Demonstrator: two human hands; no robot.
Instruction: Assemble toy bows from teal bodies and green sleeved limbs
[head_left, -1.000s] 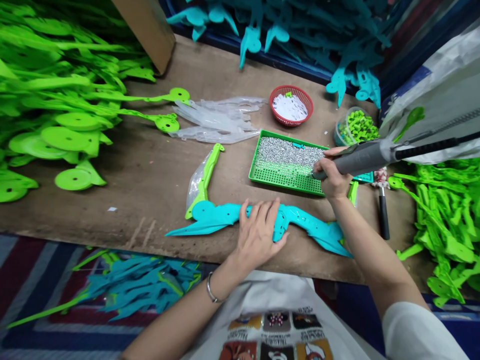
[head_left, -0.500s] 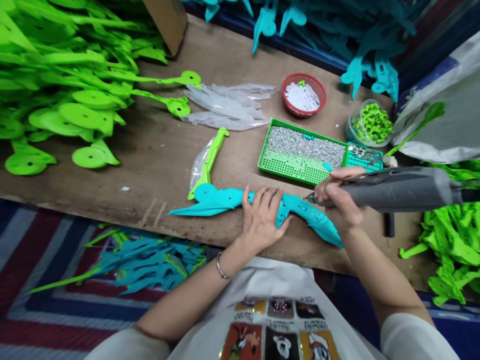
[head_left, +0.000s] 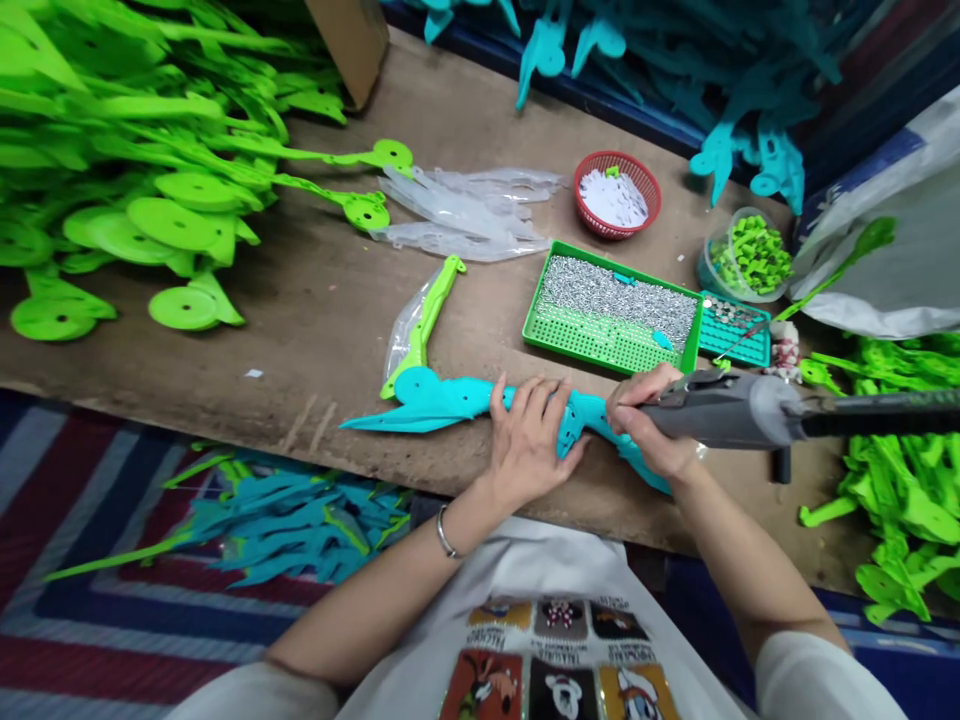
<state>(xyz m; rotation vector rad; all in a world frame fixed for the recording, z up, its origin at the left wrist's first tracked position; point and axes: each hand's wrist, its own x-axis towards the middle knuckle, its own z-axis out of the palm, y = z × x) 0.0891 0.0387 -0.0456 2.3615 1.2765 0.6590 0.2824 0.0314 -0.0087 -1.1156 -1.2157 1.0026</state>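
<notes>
A long teal plastic toy piece (head_left: 435, 400) lies along the near edge of the wooden table (head_left: 315, 300). My left hand (head_left: 529, 440) rests flat on its middle, fingers spread, pressing it down. My right hand (head_left: 649, 425) is wrapped round a grey powered screwdriver (head_left: 727, 410), whose tip sits on the teal piece just right of my left hand. A black cord or hose runs from the tool off to the right.
A green tray of small screws (head_left: 611, 315) sits behind the hands, with a red basket of white discs (head_left: 616, 195) and a tub of green bits (head_left: 750, 255) beyond. Green plastic parts (head_left: 127, 180) are heaped at left and right, teal parts (head_left: 660, 70) at the back. A bagged green piece (head_left: 420, 320) lies nearby.
My right hand brought the screwdriver from the screw tray down and left onto the teal piece. My left hand stayed on the piece.
</notes>
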